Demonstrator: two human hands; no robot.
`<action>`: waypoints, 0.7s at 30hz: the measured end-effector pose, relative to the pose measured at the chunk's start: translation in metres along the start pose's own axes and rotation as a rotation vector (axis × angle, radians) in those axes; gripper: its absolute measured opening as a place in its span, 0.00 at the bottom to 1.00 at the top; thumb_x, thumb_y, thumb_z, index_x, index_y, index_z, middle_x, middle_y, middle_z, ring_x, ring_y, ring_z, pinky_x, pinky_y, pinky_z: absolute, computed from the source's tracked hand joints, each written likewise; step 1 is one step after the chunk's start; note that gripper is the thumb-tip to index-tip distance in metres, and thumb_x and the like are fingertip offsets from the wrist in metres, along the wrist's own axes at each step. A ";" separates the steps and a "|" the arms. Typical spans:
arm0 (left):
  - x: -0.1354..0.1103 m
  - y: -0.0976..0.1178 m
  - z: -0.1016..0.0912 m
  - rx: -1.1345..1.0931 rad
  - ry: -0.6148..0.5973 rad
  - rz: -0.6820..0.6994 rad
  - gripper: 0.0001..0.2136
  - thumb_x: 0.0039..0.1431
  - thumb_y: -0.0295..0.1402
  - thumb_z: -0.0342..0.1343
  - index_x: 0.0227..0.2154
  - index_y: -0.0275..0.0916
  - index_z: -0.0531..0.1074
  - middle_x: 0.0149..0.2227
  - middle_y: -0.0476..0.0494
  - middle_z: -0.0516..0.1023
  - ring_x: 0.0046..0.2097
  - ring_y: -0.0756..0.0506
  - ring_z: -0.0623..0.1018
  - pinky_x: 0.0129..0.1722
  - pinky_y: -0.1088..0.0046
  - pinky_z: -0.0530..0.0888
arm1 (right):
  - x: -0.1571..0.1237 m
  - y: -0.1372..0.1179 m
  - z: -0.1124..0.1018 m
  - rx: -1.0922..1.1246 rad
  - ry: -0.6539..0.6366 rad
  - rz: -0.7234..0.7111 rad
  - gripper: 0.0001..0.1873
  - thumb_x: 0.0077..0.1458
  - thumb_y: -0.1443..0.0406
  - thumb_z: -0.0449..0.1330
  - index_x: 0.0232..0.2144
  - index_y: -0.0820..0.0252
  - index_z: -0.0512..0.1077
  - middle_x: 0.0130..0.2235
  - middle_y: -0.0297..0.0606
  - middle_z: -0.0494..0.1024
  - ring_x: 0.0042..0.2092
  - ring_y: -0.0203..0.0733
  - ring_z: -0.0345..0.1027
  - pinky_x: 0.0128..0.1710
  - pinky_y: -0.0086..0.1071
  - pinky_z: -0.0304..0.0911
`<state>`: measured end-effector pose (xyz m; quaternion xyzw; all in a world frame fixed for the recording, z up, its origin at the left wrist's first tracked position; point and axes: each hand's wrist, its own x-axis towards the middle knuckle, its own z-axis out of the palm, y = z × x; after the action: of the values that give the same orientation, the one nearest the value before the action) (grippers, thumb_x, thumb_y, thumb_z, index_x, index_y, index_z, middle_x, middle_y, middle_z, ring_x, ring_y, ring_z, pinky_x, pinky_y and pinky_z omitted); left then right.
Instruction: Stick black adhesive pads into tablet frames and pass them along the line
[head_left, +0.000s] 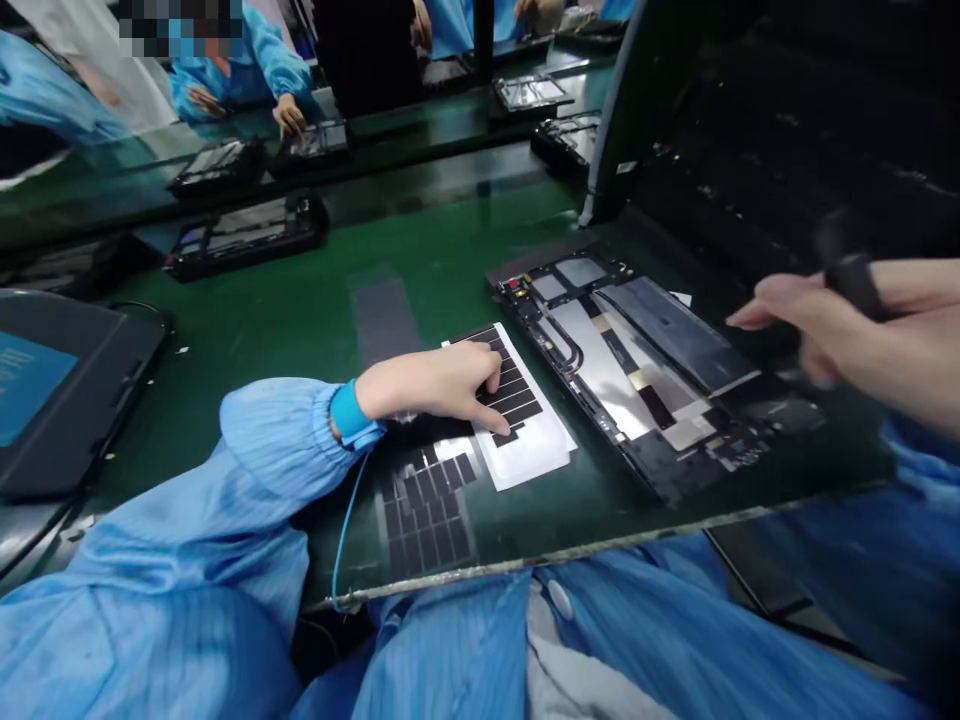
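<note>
My left hand [442, 385] rests on a white sheet [525, 440] that carries rows of black adhesive strips [510, 395]; its fingers are curled with the tips pressing on the strips. A blue wrist strap [351, 415] with a cord circles that wrist. My right hand [832, 325] hovers at the right, above an opened tablet body [637, 370] whose inner parts show. That hand grips a dark tool [851, 280], blurred by motion. A second sheet of black strips [424, 510] lies near the table's front edge.
The green mat [300, 310] covers the bench. A dark tray [67, 390] sits at the left, a large black panel [750, 130] stands at the back right. Other tablet bodies [247, 235] lie further back. Other people in blue sleeves [247, 70] work across the bench.
</note>
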<state>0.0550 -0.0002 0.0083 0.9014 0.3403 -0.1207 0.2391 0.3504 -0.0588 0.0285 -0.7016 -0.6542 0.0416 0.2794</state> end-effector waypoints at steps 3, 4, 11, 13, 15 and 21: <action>0.002 -0.002 -0.003 -0.031 -0.019 -0.004 0.23 0.44 0.53 0.57 0.30 0.36 0.65 0.31 0.47 0.68 0.31 0.49 0.67 0.27 0.77 0.61 | -0.006 -0.052 0.016 0.333 -0.283 -0.112 0.24 0.59 0.56 0.47 0.20 0.62 0.73 0.21 0.38 0.72 0.21 0.32 0.65 0.22 0.27 0.59; 0.002 -0.001 -0.003 -0.036 -0.022 -0.010 0.23 0.44 0.53 0.57 0.31 0.37 0.65 0.31 0.48 0.68 0.31 0.50 0.67 0.27 0.77 0.61 | -0.008 -0.065 0.024 0.406 -0.413 -0.229 0.23 0.59 0.58 0.48 0.20 0.63 0.72 0.22 0.37 0.72 0.22 0.31 0.66 0.23 0.27 0.60; 0.002 0.002 -0.004 -0.031 -0.021 -0.038 0.21 0.45 0.50 0.58 0.32 0.37 0.66 0.30 0.49 0.69 0.29 0.51 0.67 0.25 0.77 0.59 | -0.008 -0.076 0.069 0.489 -0.581 -0.757 0.06 0.54 0.65 0.58 0.31 0.64 0.70 0.30 0.35 0.73 0.27 0.29 0.65 0.26 0.23 0.60; 0.003 0.002 -0.004 -0.028 -0.017 -0.032 0.21 0.44 0.50 0.59 0.31 0.37 0.66 0.29 0.49 0.69 0.29 0.50 0.67 0.24 0.77 0.58 | -0.009 -0.073 0.072 0.480 -0.566 -0.743 0.06 0.54 0.65 0.58 0.31 0.64 0.69 0.30 0.36 0.73 0.28 0.30 0.66 0.26 0.23 0.61; 0.004 0.000 -0.003 -0.031 -0.019 -0.029 0.21 0.43 0.50 0.59 0.31 0.37 0.66 0.29 0.49 0.69 0.29 0.50 0.67 0.24 0.77 0.59 | -0.010 -0.072 0.072 0.482 -0.546 -0.738 0.06 0.53 0.65 0.59 0.30 0.64 0.69 0.30 0.36 0.73 0.29 0.31 0.66 0.26 0.24 0.61; 0.003 -0.006 0.001 -0.044 0.030 -0.029 0.23 0.41 0.52 0.60 0.30 0.36 0.67 0.29 0.48 0.69 0.30 0.49 0.67 0.26 0.77 0.61 | -0.006 -0.073 0.064 0.571 -0.506 -0.621 0.09 0.51 0.63 0.61 0.24 0.62 0.68 0.23 0.34 0.71 0.24 0.33 0.67 0.20 0.25 0.60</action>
<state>0.0534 0.0048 0.0045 0.8926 0.3595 -0.1028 0.2520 0.2568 -0.0441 0.0057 -0.3368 -0.8423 0.3030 0.2922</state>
